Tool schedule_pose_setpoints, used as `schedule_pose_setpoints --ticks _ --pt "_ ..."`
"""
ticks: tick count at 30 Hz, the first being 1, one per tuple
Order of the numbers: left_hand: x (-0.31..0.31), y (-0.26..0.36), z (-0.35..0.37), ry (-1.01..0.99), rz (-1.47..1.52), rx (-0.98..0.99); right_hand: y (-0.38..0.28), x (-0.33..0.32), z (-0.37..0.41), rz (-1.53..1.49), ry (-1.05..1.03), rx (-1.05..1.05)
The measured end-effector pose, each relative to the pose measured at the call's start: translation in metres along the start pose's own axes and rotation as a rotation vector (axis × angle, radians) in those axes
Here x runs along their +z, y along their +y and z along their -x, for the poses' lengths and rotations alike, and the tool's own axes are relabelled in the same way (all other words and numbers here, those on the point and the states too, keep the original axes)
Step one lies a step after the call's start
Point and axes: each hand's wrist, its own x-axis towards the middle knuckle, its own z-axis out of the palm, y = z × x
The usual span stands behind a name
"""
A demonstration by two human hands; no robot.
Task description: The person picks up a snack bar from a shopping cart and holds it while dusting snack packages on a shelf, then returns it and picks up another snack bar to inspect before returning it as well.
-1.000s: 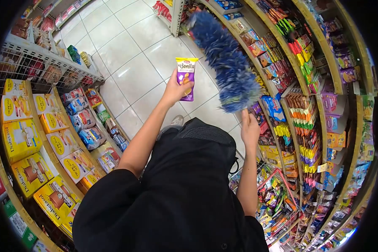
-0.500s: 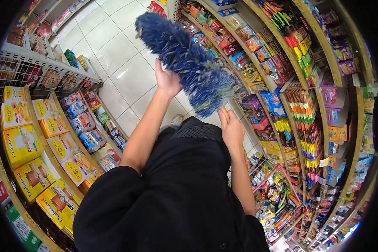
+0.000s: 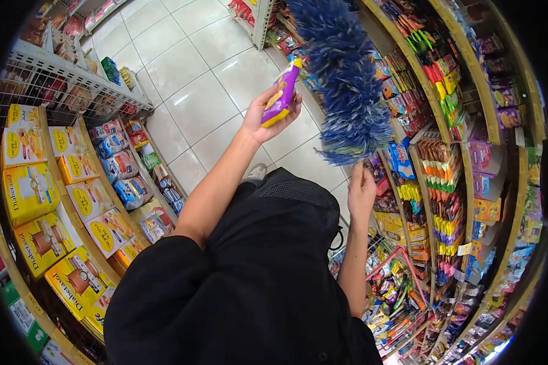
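Between two stocked aisles, a person in a dark top stands over a tiled floor [image 3: 201, 79]. Left hand [image 3: 266, 115] is raised and closed around a purple snack packet [image 3: 281, 94], fingers wrapped on its lower half, packet tilted with its top edge pointing up and to the right. Right hand [image 3: 362, 193] is lower, clenched on the short handle of a blue feather duster [image 3: 347, 79]; the handle is mostly hidden by the fist. The duster head stands nearly upright, just beside the packet on its right; cannot tell if the fibres touch it. Behind the duster are candy shelves [image 3: 469, 152]. Yellow boxes [image 3: 30, 188] fill the shelf on the left, and a red wire basket [image 3: 402, 267] sits low right.

Judged step: brushing the held packet with the duster. To do it well, probably hold the packet by the bottom edge only so the front face stays exposed, turn that face flat toward the fibres, and stroke with the fluffy side, not the tip. Keep the packet well apart from the shelf goods so the head does not knock them. Light grip, since the packet likely crushes easily.
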Motion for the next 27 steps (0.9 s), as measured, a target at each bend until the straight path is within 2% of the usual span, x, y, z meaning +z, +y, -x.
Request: schedule_pose_setpoints --ticks 2,3,6,7,10,11,14,15,16,18,21,24,27 --pt "-0.012 0.002 -0.009 -0.2 0.009 -0.061 -0.012 0.003 0.009 -0.069 -0.067 0.064" --pt "-0.008 -0.001 -0.011 -0.301 0.015 -0.093 -0.014 0.008 0.008 -0.046 -0.066 -0.03" --pt "0.005 -0.009 -0.014 -0.027 -0.269 -0.077 -0.038 0.016 0.014 0.217 -0.039 -0.164" --pt "0.002 -0.009 -0.019 0.138 -0.292 0.023 -0.051 0.017 0.017 0.226 -0.059 -0.133" --pt "-0.023 0.001 -0.036 0.013 -0.269 0.218 -0.052 0.026 0.02 0.366 -0.112 -0.101" --pt "-0.026 0.002 -0.039 0.04 -0.262 0.244 -0.051 0.029 0.021 0.349 -0.125 -0.076" --pt "-0.002 -0.012 -0.018 0.133 -0.214 0.081 -0.045 0.04 0.019 0.381 -0.075 -0.072" --pt "0.003 -0.017 -0.015 0.02 -0.179 -0.011 -0.039 0.044 0.014 0.396 -0.033 -0.095" --pt "0.016 -0.029 0.002 0.066 -0.233 -0.06 -0.032 0.048 0.006 0.411 0.01 -0.12" --pt "-0.004 -0.031 0.013 -0.075 -0.191 -0.189 -0.025 0.047 -0.009 0.397 0.06 -0.128" --pt "-0.014 -0.045 0.008 0.241 -0.405 -0.082 -0.023 0.033 -0.023 0.338 0.076 -0.084" --pt "-0.037 -0.028 -0.002 0.252 -0.368 -0.036 -0.024 0.016 -0.018 0.247 0.1 -0.093" --pt "-0.046 0.0 -0.02 0.323 -0.169 0.096 -0.026 0.005 -0.002 0.143 0.058 -0.103"
